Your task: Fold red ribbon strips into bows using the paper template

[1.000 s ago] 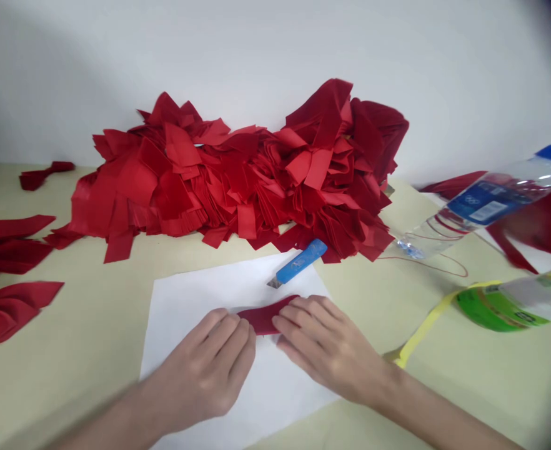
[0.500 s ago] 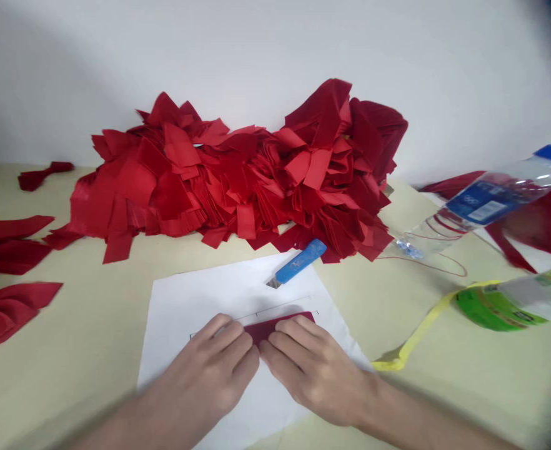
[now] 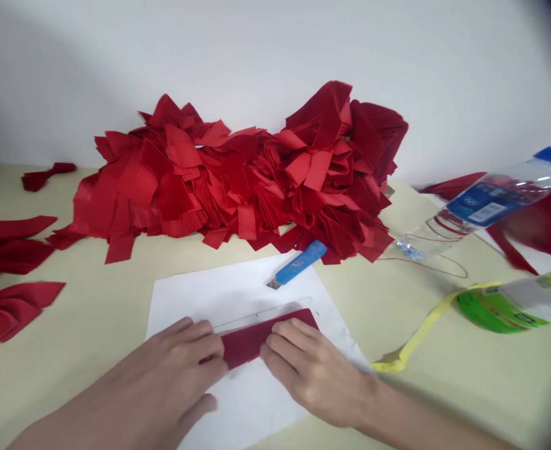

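A folded dark red strip [image 3: 247, 340], paper or cloth, lies over a white sheet [image 3: 177, 297] that has pencilled lines and small marks. At the strip's left end is my left hand [image 3: 172, 369], its fingers curled over it and the thumb apart below. My right hand [image 3: 306, 362] grips the right part with bent fingers; its thumb is hidden. Between the hands the middle of the strip shows. A blue utility knife [image 3: 301, 262] rests on the sheet's far edge, blade end toward the lower left, touching neither hand.
Behind the sheet, a large heap of red pieces [image 3: 238, 181] leans against the white wall [image 3: 257, 50]. More red pieces [image 3: 17, 309] lie at left. At right are a tilted clear bottle [image 3: 481, 203], red thread [image 3: 444, 275], yellow ribbon [image 3: 420, 334] and a green-labelled bottle [image 3: 500, 309].
My left hand has slid left along the strip, baring its middle, and its thumb now shows. My right hand has stayed about where it was.
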Available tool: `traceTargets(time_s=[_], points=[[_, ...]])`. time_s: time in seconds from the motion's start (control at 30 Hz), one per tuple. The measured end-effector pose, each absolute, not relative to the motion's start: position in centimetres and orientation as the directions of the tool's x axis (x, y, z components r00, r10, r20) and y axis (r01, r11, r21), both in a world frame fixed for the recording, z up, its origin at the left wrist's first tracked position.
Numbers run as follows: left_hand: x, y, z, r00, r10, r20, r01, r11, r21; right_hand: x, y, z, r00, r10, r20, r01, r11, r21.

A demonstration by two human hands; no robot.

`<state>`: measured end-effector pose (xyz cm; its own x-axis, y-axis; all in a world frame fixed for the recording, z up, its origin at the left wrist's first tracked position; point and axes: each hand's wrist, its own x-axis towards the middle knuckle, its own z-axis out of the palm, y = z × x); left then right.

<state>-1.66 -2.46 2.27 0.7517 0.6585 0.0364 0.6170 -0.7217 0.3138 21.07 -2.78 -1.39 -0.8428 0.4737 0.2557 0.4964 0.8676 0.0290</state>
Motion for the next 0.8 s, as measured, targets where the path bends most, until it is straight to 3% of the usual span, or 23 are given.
traceTargets(time_s=[0.07,0.2,0.37,0.57,0.8], points=[[-0.3,-2.6,2.1,0.708,0.704,-0.058,0.671,-0.644,0.368,21.1,-2.7,-1.3,-0.848,0.471,0.244,0.493,0.869,0.038],[2.6,-2.9,0.4,0.591,0.800,-0.105,0.787,-0.543,0.293,21.2,-2.5,-1.5,-0.850,0.480,0.217,0.499,0.866,0.040],[3.6,-3.0,-0.1,0.524,0.836,-0.166,0.836,-0.467,0.288,21.3,-2.2,-1.7,-0.819,0.545,0.180,0.543,0.837,-0.061],[3.3,-1.7,0.9,0.424,0.878,-0.223,0.817,-0.265,0.511,21.0,-1.5,-0.4,-0.692,0.718,0.080,0.661,0.674,-0.329],[2.7,-0.4,0.6,0.442,0.859,-0.259,0.725,-0.172,0.667,20.7,0.1,0.7,-0.683,0.729,-0.040,0.643,0.573,-0.508]])
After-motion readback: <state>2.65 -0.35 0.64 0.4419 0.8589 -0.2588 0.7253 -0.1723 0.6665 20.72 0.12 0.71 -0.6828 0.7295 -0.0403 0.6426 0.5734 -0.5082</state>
